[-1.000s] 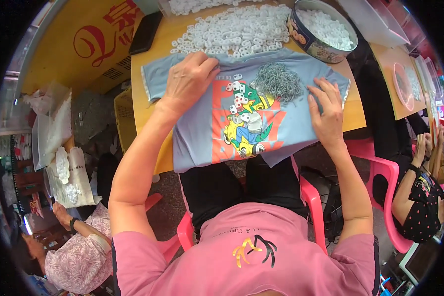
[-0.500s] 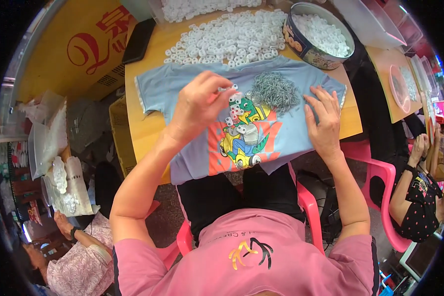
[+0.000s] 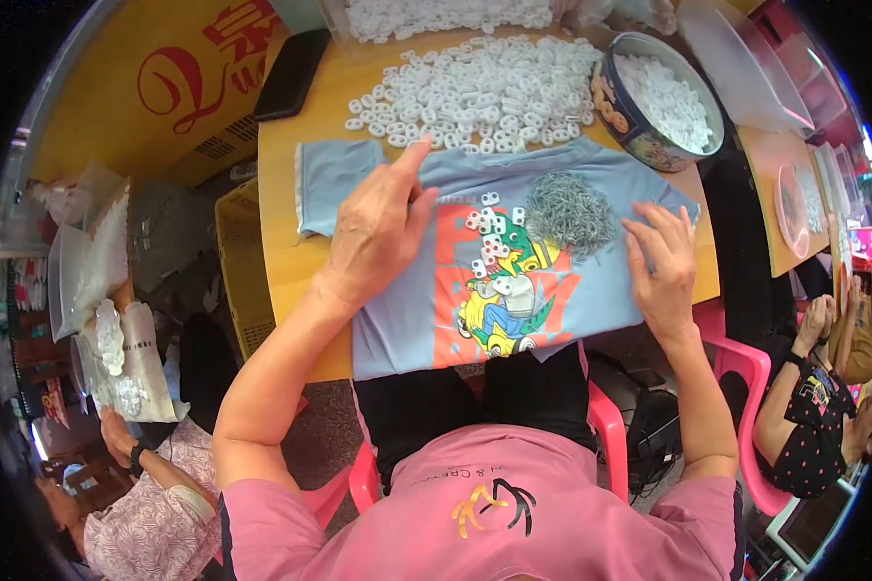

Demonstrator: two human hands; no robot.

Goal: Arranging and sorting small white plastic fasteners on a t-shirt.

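Note:
A blue-grey T-shirt (image 3: 397,334) with a cartoon print lies spread over the table's front. My left hand (image 3: 373,232) hovers above its left part, index finger stretched toward a big heap of small white oval two-holed plastic pieces (image 3: 484,87). Thumb and index finger are apart, and no piece shows between them. Several white pieces (image 3: 494,250) lie scattered on the print, right of that hand. Beside them sits a pile of small grey metal screws (image 3: 574,215). My right hand (image 3: 664,261) rests on the shirt right of the pile, fingers spread and holding nothing.
A round tin (image 3: 659,102) full of white pieces stands at the back right, near a clear plastic bin (image 3: 746,68). A black phone (image 3: 293,76) lies at the back left. Co-workers sit on both sides, one by a pink chair (image 3: 756,426).
My left hand has moved left and away from the loose pieces on the print, its pinch now opened. The whole view has shifted slightly. My right hand stays beside the screws.

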